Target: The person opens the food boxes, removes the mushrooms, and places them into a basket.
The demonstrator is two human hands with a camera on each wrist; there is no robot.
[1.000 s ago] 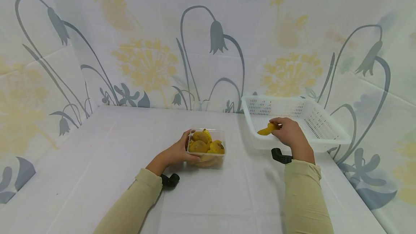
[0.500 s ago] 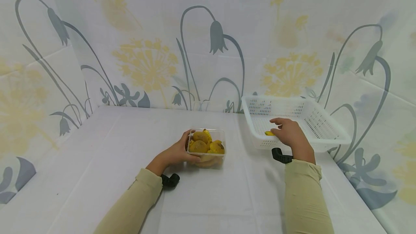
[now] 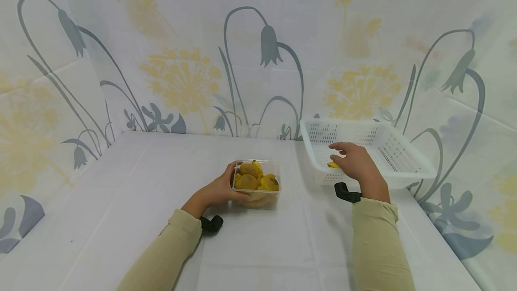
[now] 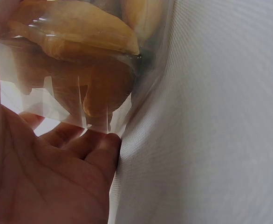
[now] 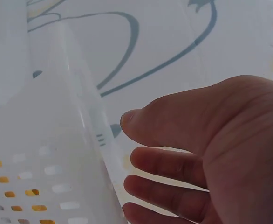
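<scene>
My left hand (image 3: 220, 191) grips the left side of a clear plastic box (image 3: 264, 191), thumb at the front and fingers behind. Several yellow, knobbly pieces like small gourds (image 3: 246, 182) fill it; more orange-brown ones (image 4: 76, 32) show through the wall in the left wrist view. Over the near left part of a white perforated basket (image 3: 416, 176) is my right hand (image 3: 359, 163), thumb and fingers spread and holding nothing. Just below its thumb a yellow gourd-like piece (image 3: 333, 165) lies in the basket, partly hidden. In the right wrist view, the right hand's fingers (image 5: 167, 163) are apart beside the basket's wall.
The basket stands at the back right of a white-covered table (image 3: 121, 219), near a flower-printed curtain (image 3: 186, 21). A faint transparent container (image 3: 250, 132) stands at the back, behind the box. Yellow patches show through the basket's slots in the right wrist view.
The right hand has let go of the yellow gourd-like piece, which now lies in the basket. Its fingers have spread and risen slightly to the left. The left hand and box have not moved.
</scene>
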